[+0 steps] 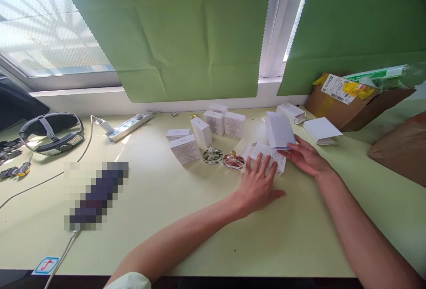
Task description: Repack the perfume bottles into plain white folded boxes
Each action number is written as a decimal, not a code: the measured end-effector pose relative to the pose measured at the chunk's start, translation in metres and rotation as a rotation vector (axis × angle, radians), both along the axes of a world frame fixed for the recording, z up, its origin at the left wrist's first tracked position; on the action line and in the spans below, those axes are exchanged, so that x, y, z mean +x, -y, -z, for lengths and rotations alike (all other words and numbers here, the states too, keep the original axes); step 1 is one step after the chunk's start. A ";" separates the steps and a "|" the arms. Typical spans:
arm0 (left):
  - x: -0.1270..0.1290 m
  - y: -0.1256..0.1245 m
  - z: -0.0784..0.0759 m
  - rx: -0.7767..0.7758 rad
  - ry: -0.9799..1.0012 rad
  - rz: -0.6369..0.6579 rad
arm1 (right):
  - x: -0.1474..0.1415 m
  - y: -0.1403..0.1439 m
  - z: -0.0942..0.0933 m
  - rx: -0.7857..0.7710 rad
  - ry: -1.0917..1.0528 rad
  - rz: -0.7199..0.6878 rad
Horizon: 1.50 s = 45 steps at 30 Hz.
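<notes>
Apparently packing or unpacking, pinching a folded white card (279, 130) in the right hand (306, 158), resting the loosely spread left hand (258, 189) on a printed white carton (280, 160) beside the red perfume bottle (233, 162) on the bench (213, 236), next probably needing to brace the carton.

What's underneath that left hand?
The left hand has its fingers over a printed white box, which shows between and around them. Whatever lies directly beneath the palm is covered, so it cannot be seen.
</notes>
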<state>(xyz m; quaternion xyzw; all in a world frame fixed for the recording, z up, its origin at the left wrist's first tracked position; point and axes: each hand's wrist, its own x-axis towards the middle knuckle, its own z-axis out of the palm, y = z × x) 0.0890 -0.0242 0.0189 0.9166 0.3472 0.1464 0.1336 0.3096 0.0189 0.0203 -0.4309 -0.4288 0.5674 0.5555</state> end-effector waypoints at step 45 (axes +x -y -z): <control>0.008 -0.024 -0.007 -0.489 0.158 0.046 | -0.009 0.003 -0.013 0.108 -0.053 0.268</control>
